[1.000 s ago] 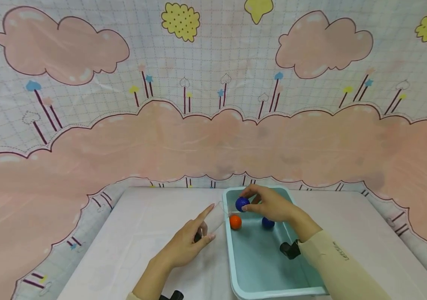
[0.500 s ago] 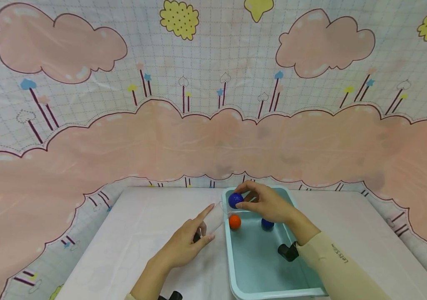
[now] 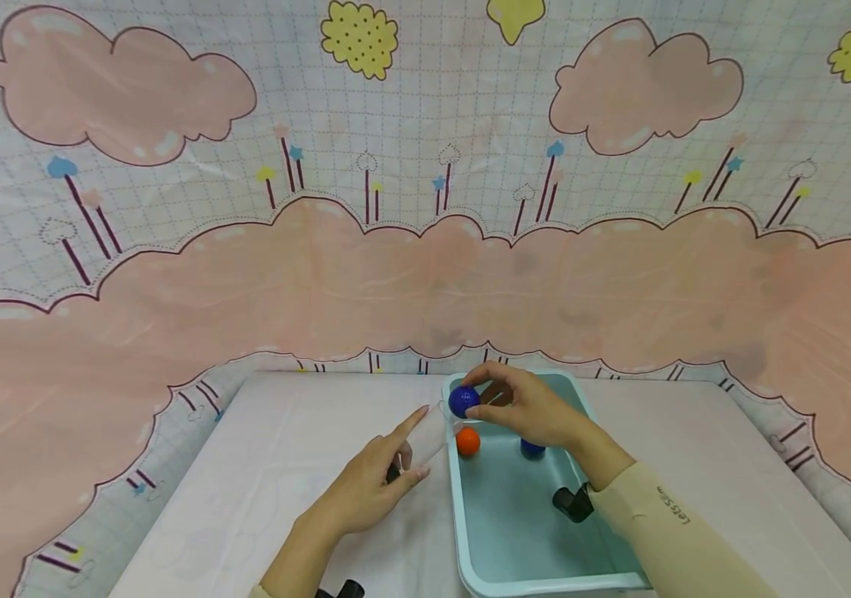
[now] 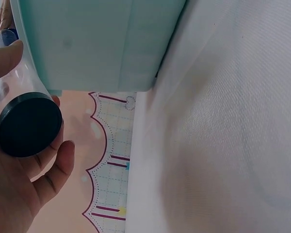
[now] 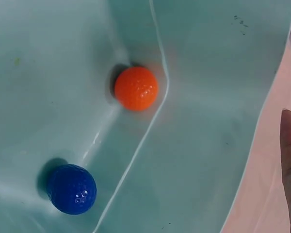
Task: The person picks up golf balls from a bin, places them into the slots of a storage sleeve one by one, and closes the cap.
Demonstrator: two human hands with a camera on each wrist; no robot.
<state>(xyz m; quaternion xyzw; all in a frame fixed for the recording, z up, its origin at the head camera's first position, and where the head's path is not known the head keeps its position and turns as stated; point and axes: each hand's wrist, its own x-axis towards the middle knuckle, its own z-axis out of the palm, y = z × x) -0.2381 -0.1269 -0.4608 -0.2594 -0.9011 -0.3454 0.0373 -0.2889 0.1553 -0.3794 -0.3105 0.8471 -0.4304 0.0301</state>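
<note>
A clear plastic tube (image 3: 428,438) with a round black end (image 4: 30,124) is held tilted in my left hand (image 3: 365,490), its far end by the bin's left rim. My right hand (image 3: 545,409) pinches a blue golf ball (image 3: 463,402) between thumb and fingers at that far end. Whether ball and tube touch is unclear. Below, inside the light teal bin (image 3: 522,531), lie an orange golf ball (image 5: 136,89) and a second blue golf ball (image 5: 71,189). The right forearm crosses the bin's right side and hides part of it.
The bin stands on a white-covered table (image 3: 246,498), right of the left hand. A patterned cloth (image 3: 425,291) with pink clouds hangs behind the table. Black camera mounts (image 3: 573,502) are worn at the wrists.
My right hand has moved a little left with the blue golf ball, bringing it from above the bin to the tube's far end. The left hand and tube have stayed in place.
</note>
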